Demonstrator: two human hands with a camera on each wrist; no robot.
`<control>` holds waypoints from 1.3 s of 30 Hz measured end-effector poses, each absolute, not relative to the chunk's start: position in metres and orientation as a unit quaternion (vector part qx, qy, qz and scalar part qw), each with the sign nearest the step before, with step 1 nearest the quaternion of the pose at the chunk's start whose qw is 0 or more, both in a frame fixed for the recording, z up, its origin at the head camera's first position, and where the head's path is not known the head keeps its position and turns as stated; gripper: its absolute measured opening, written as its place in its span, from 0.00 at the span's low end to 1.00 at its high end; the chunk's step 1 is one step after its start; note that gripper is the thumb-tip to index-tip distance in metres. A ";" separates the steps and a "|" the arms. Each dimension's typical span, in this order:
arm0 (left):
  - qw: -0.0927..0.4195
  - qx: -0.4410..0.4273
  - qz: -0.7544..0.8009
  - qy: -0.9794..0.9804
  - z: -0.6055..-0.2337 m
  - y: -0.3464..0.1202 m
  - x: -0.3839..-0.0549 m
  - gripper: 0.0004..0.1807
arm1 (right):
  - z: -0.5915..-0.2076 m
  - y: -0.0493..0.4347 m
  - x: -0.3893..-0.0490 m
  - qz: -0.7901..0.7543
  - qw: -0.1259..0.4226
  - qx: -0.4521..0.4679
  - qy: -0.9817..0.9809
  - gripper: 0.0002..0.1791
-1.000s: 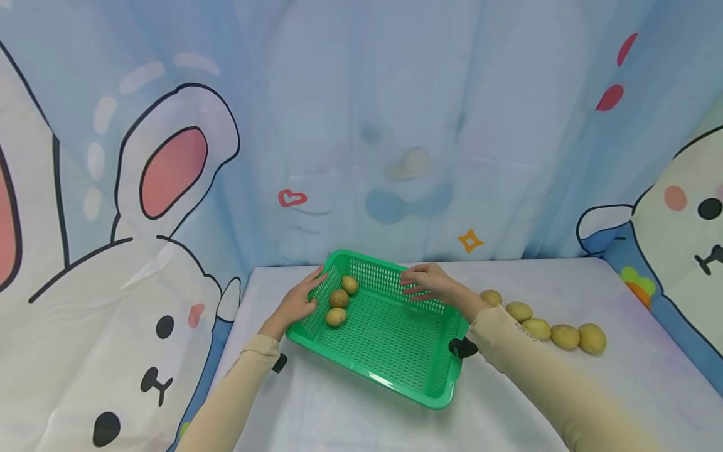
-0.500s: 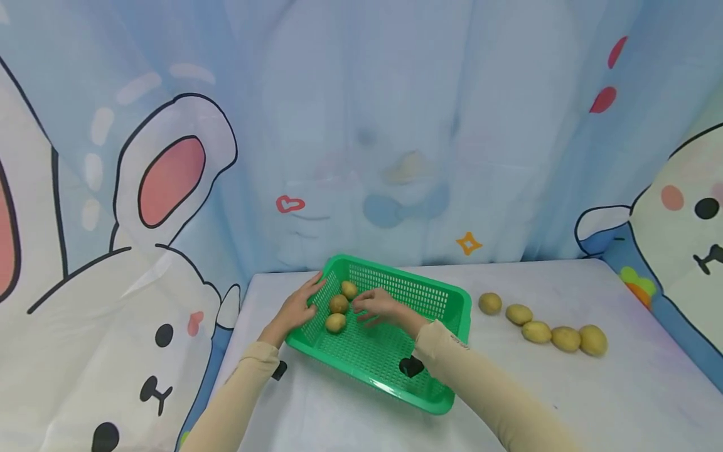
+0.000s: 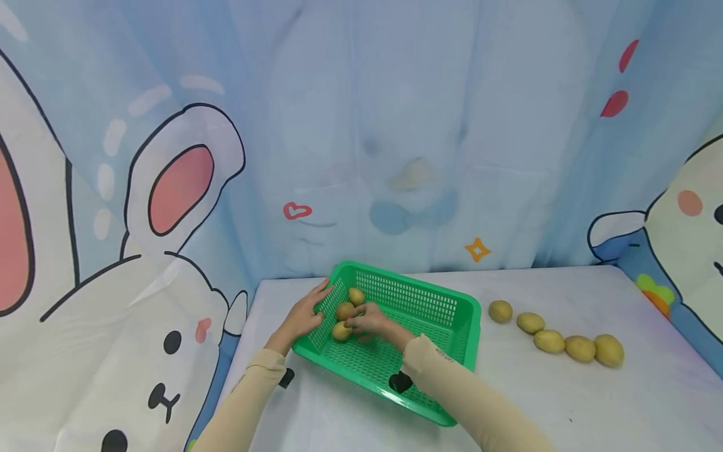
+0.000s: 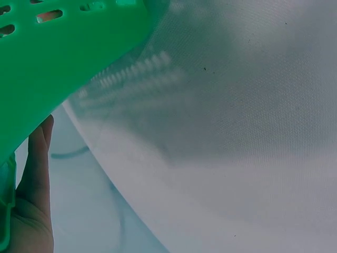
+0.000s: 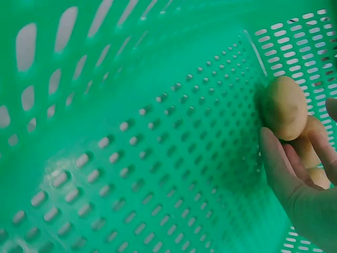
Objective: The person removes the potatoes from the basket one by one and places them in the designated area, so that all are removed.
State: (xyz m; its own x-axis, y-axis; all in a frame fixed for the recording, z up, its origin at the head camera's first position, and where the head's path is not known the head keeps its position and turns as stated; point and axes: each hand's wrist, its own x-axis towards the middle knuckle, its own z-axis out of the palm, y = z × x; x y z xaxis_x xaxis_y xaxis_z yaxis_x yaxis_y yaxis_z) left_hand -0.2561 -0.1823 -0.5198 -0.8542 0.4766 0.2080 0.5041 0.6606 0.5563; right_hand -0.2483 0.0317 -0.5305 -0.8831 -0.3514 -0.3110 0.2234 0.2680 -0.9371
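A green perforated plastic basket (image 3: 390, 389) stands at an angle on the white table. Inside, along its left wall, lie a front potato (image 3: 341, 331), a middle potato (image 3: 344, 311) and a back potato (image 3: 356, 296). My left hand (image 3: 302, 319) rests on the basket's left rim, its fingers extended; in the left wrist view they lie along the outer wall. My right hand (image 3: 369, 321) reaches into the basket, its fingers loosely bent beside the front and middle potatoes. In the right wrist view a fingertip (image 5: 269, 138) is right at the edge of a potato (image 5: 285, 108).
To the right of the basket, several potatoes (image 3: 550, 341) lie in a slanting row on the white table (image 3: 525, 402). Behind the table hangs a blue cartoon curtain (image 3: 407, 125). A black wrist camera (image 3: 400, 382) sits below my right sleeve.
My right hand has come from the basket's back right side, down and left to the potatoes inside. My left hand stays on the rim. The head view has shifted slightly.
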 end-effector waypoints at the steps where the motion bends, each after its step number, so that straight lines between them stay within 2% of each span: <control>1: 0.021 -0.268 -0.311 -0.912 -0.520 -0.182 -0.256 0.37 | -0.532 0.031 -0.248 -0.603 0.238 -0.039 0.760 0.17; 18: 0.025 -0.277 -0.304 -0.911 -0.518 -0.184 -0.256 0.38 | -0.541 0.015 -0.251 -0.604 0.236 -0.032 0.761 0.17; 28: 0.020 -0.274 -0.306 -0.912 -0.519 -0.184 -0.258 0.37 | -0.544 0.013 -0.254 -0.608 0.219 -0.036 0.762 0.10; 39: 0.022 -0.273 -0.310 -0.910 -0.516 -0.184 -0.257 0.38 | -0.546 0.010 -0.257 -0.621 0.231 -0.017 0.748 0.10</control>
